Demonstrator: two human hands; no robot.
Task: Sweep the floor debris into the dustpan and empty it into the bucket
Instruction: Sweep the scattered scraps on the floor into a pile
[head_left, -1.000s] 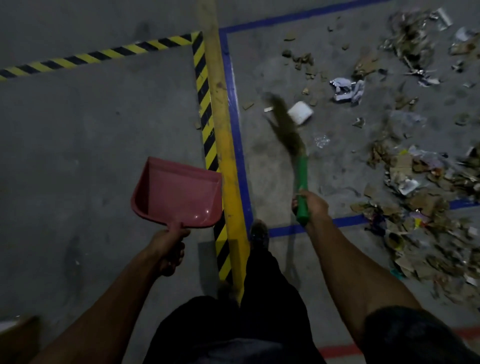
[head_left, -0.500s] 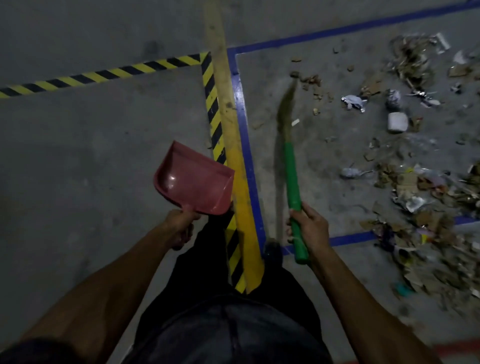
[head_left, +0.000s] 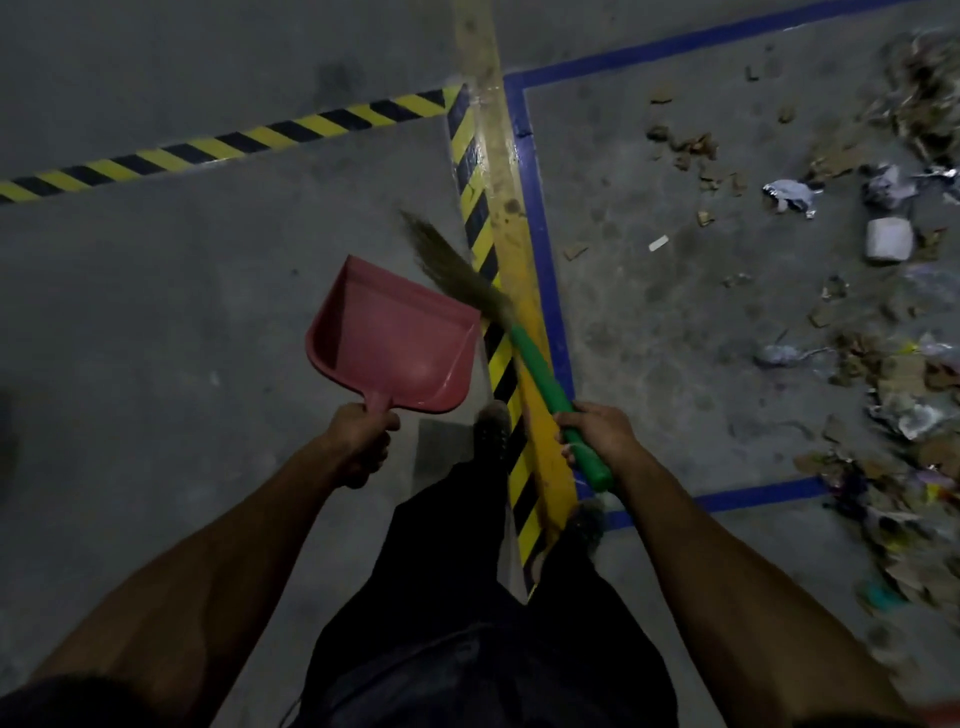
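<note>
Left hand (head_left: 361, 441) is gripping the light, stiff dustpan (head_left: 395, 338) by its handle; right hand (head_left: 597, 434) is gripping the broom (head_left: 540, 364), its bristles probably soft.

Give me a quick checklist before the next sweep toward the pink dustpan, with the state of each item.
1. Left hand grips the dustpan handle: ok.
2. Right hand grips the broom by its green handle: ok.
3. Dustpan down on the floor, ready to receive: cannot tell; it looks raised.
4. Dustpan holds no load: ok, its inside shows bare.
5. Bristles on the debris: not ok; they point left across the striped tape, and the litter lies to the right, inside the blue lines.
6. Bucket within sight: not ok, none in view.
</note>
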